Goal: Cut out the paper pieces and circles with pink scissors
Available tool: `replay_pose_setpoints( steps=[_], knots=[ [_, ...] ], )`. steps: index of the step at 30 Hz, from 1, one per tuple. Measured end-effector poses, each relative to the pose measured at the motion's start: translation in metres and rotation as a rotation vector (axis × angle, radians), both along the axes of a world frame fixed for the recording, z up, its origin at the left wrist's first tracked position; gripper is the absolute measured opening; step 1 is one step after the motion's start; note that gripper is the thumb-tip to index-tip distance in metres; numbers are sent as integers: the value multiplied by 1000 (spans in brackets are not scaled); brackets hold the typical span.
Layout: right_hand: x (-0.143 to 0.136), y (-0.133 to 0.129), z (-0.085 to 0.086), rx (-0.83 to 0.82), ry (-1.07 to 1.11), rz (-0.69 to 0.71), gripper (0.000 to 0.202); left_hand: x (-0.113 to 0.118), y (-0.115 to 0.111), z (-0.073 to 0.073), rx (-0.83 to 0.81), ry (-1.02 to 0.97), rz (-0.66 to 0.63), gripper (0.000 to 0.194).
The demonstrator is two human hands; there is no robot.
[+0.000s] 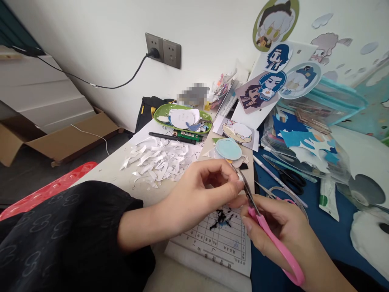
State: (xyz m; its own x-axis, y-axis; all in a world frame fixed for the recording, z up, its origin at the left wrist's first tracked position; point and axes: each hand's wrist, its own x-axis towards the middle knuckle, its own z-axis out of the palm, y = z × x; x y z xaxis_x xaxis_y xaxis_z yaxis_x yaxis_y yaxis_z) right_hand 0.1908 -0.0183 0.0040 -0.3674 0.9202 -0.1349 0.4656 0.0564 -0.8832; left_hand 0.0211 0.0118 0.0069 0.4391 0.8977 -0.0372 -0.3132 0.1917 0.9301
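Note:
My right hand grips a pair of scissors with pink handles, their metal blades pointing up and away from me. The thumb and fingers of my left hand are pinched together right beside the blades. A tiny pale edge shows at those fingertips, too small to name. Below both hands lies a printed form pad with small black scraps on it. Just beyond my left hand sits a light blue oval cutout on other paper cutouts.
White paper strips are heaped left of my hands. Behind them stand a green tray of cutouts and a black pen. Black-handled scissors and a plastic bag lie on the blue mat at right.

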Motion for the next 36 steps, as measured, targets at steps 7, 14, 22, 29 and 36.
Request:
replay_pose_setpoints(
  steps=[7,14,22,29,36],
  knots=[
    [10,2,1,-20,22,59,17,-1,2,0,15,29,-18,15],
    [18,3,-4,-9,-89,70,25,-1,6,0,-14,-14,-47,18],
    [13,3,1,38,-122,-4,15,-1,6,1,1,90,18,10],
    [4,1,1,145,-134,-69,19,1,5,3,-52,99,32,12],
    [5,1,8,-42,59,-14,12,-1,6,5,-39,108,23,15]
  ],
)
